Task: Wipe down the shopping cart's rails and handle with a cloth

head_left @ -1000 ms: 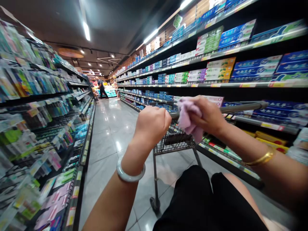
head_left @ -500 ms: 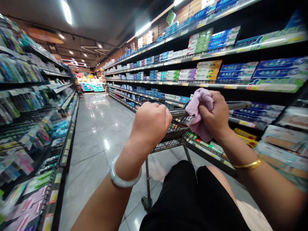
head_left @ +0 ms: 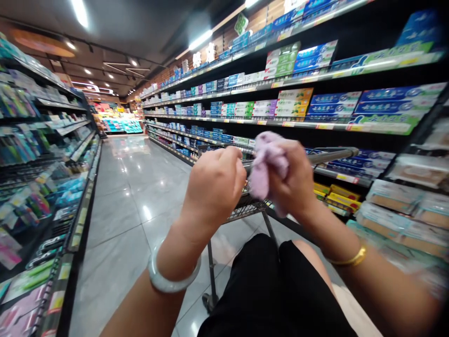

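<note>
My left hand (head_left: 213, 186) is closed in a fist at the grey handle (head_left: 331, 155) of a wire shopping cart (head_left: 245, 208), with a pale bangle on the wrist. My right hand (head_left: 293, 182) is closed round a crumpled lilac cloth (head_left: 265, 161) and presses it against the handle just right of the left hand. A gold bangle sits on the right wrist. The cart's basket is mostly hidden behind both hands.
I stand in a shop aisle with a glossy tiled floor (head_left: 140, 196). Shelves of boxed toothpaste (head_left: 315, 105) run along the right. Racks of hanging toothbrushes (head_left: 31, 154) line the left. A bright display (head_left: 121, 124) closes the far end.
The right hand has slid the cloth leftward along the handle, closer to the left hand. The view has drifted further right down the aisle, and the distant person is out of sight.
</note>
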